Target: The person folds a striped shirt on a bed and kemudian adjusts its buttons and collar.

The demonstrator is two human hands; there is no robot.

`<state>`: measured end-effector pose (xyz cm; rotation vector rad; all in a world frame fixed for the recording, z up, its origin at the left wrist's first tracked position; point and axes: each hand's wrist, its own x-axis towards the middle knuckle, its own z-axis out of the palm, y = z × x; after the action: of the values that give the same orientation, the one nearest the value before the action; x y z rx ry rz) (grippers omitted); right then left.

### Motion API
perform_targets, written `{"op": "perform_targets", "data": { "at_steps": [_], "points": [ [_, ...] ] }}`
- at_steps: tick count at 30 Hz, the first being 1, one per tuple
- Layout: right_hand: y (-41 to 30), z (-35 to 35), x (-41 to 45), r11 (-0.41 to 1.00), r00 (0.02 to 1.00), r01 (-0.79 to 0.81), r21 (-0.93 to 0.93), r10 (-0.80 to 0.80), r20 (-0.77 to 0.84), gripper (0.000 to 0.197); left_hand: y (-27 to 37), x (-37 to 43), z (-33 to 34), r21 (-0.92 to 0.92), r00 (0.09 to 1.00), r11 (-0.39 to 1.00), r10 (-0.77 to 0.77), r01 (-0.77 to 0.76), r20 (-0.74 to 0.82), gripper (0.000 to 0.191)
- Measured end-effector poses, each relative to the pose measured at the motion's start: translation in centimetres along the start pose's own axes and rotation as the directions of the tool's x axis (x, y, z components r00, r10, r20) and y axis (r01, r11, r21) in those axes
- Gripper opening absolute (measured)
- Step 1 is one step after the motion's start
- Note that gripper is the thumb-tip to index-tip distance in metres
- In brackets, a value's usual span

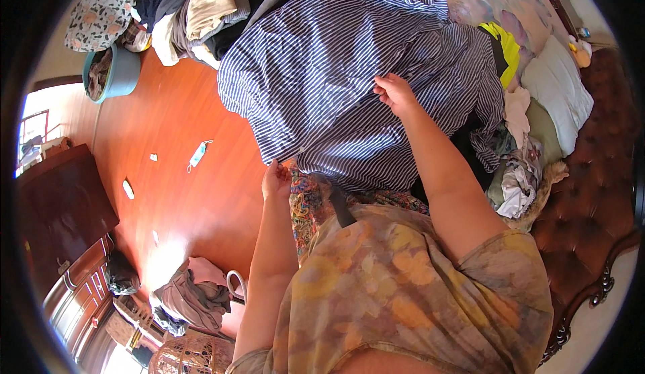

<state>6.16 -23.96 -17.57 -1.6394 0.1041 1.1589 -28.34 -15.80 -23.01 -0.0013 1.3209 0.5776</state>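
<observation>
A navy-and-white striped button-up shirt lies spread before me over the bed, its lower part reaching past the bed's edge. My left hand pinches the hem corner of the front near a small button. Farther up, my right hand grips the same shirt along the buttoned front edge, fingers closed on the cloth. The front panel is drawn out between both hands. One sleeve hangs to the right, and another bunches up at the far end of the shirt.
Piled clothes lie at the far left, beside a blue bucket holding dark cloth. A face mask is on the wooden floor. To the right are a white pillow, crumpled garments and a tufted brown headboard.
</observation>
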Motion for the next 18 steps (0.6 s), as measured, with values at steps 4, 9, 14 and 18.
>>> {"op": "perform_targets", "data": {
  "at_steps": [4,9,14,18],
  "points": [
    [1.2,1.1,0.0,0.993,0.985,-0.110,0.047,0.102,0.140,0.010,0.0,-0.3,0.0,0.015,0.999,1.000,-0.003,0.003,0.033,0.016],
    [2.9,3.3,0.2,0.978,0.979,-0.205,-0.032,0.205,0.009,0.014,0.3,-0.5,-0.1,0.040,0.999,0.999,-0.019,0.017,0.039,0.019],
    [4.0,5.0,0.4,0.955,0.955,-0.291,0.063,0.294,-0.039,0.011,0.5,-0.5,0.1,0.057,0.999,0.998,-0.036,0.035,0.013,0.017],
    [4.6,5.8,1.6,0.910,0.920,-0.361,0.203,0.384,-0.082,0.012,0.7,-0.1,0.2,0.047,0.998,0.998,-0.052,0.050,0.036,0.016]
  ]
}}
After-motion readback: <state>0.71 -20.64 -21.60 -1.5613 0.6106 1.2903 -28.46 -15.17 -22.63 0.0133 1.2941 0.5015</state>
